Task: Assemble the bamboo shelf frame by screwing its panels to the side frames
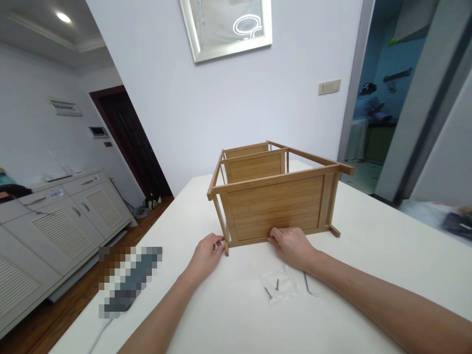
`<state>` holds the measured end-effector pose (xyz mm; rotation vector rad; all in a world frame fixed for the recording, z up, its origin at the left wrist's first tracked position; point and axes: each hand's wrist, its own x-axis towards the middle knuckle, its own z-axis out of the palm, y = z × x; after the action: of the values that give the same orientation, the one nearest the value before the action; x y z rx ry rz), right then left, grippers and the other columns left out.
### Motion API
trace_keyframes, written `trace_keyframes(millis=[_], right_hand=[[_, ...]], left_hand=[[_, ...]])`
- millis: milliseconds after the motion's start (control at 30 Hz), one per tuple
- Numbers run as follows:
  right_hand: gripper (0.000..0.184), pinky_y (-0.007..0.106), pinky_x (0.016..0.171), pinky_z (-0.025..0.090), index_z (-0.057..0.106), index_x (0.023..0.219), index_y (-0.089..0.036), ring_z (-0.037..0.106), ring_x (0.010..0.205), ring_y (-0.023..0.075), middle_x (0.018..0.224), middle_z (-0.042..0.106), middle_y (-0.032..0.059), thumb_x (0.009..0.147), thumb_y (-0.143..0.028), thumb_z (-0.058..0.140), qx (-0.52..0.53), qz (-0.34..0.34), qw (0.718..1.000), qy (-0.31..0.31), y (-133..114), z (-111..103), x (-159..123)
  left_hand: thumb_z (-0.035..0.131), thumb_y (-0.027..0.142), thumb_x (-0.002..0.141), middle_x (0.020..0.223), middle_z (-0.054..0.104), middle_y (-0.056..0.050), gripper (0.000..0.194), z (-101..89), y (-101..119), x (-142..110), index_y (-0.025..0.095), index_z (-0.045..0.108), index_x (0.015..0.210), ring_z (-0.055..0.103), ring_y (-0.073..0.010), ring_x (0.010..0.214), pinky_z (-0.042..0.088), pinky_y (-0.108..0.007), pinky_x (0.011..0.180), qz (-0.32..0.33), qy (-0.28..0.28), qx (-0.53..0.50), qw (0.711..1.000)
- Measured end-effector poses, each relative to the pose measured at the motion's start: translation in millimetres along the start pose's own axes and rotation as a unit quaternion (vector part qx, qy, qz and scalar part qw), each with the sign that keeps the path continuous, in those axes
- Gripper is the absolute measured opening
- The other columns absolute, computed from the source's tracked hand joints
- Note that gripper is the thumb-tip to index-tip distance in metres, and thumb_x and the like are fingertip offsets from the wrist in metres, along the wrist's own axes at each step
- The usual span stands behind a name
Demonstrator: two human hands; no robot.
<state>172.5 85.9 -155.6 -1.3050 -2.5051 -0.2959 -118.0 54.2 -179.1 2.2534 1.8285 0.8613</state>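
Note:
A brown wooden shelf rack (275,209) lies on its side on the white table, one framed panel facing me and its short legs sticking out at the corners. My left hand (207,255) is at the near lower left corner, its fingers curled around the post there. Against the lower rail of the front panel, my right hand (291,244) is closed, with its fingertips on the wood and partly hidden. Close in front of it lies a clear plastic bag (283,284) with two screws (277,284) on it. A hex key (309,286) rests beside the bag, partly behind my right forearm.
The white table (387,260) reaches to the wall. A blurred-out dark device (132,280) with a white cable lies at its left edge. Beyond are a white cabinet (81,216), a dark door (129,142) and a doorway where a person (368,105) is seen.

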Motion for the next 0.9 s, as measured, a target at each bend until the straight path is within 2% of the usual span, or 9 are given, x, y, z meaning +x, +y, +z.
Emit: trace_keyframes(millis=[133, 333, 600, 800, 900], right_hand=[[0.022, 0.027, 0.059, 0.033, 0.062, 0.087, -0.016, 0.067, 0.073, 0.0177, 0.082, 0.074, 0.0064, 0.096, -0.024, 0.044, -0.002, 0.006, 1.0, -0.013, -0.9, 0.3, 0.1], [0.023, 0.027, 0.059, 0.033, 0.06, 0.086, -0.015, 0.068, 0.073, 0.0188, 0.083, 0.073, 0.008, 0.097, -0.025, 0.043, -0.006, -0.008, 1.0, -0.019, -1.0, -0.5, 1.8], [0.021, 0.028, 0.059, 0.033, 0.06, 0.084, -0.016, 0.067, 0.071, 0.0179, 0.079, 0.073, 0.007, 0.096, -0.025, 0.046, -0.016, -0.012, 1.0, -0.008, -0.8, -0.3, 2.6], [0.02, 0.027, 0.059, 0.033, 0.06, 0.085, -0.016, 0.067, 0.072, 0.0181, 0.081, 0.074, 0.0069, 0.096, -0.024, 0.046, -0.015, -0.011, 1.0, -0.014, -0.8, -1.0, 2.6], [0.021, 0.027, 0.059, 0.032, 0.06, 0.085, -0.016, 0.067, 0.073, 0.0179, 0.082, 0.074, 0.0068, 0.096, -0.025, 0.045, -0.014, -0.008, 1.0, -0.015, -0.7, -0.8, 2.9]], left_hand=[[0.046, 0.02, 0.088, 0.085, 0.066, -0.004, 0.028, -3.7, 2.7, -2.2, 0.022, 0.073, 0.08, 0.062, -0.0166, 0.078, 0.046, -0.028, 0.073, 0.011, -0.021, -0.017, 1.0], [0.052, 0.012, 0.08, 0.077, 0.066, -0.002, 0.022, 1.6, 4.5, 2.4, 0.02, 0.072, 0.073, 0.06, -0.0149, 0.069, 0.044, -0.027, 0.067, -0.045, 0.001, -0.018, 0.999], [0.055, 0.009, 0.074, 0.074, 0.067, -0.001, 0.018, 4.0, 2.6, 3.9, 0.018, 0.07, 0.075, 0.06, -0.0133, 0.066, 0.045, -0.025, 0.065, -0.068, 0.01, -0.032, 0.997], [0.055, 0.021, 0.081, 0.079, 0.069, -0.002, 0.018, -3.4, 5.2, 1.9, 0.018, 0.072, 0.086, 0.06, -0.0154, 0.071, 0.046, -0.027, 0.07, -0.055, 0.002, -0.039, 0.998], [0.051, 0.021, 0.084, 0.083, 0.068, -0.003, 0.022, -5.1, 5.7, 1.2, 0.02, 0.073, 0.081, 0.061, -0.0159, 0.075, 0.046, -0.027, 0.072, -0.039, -0.007, -0.038, 0.998]])
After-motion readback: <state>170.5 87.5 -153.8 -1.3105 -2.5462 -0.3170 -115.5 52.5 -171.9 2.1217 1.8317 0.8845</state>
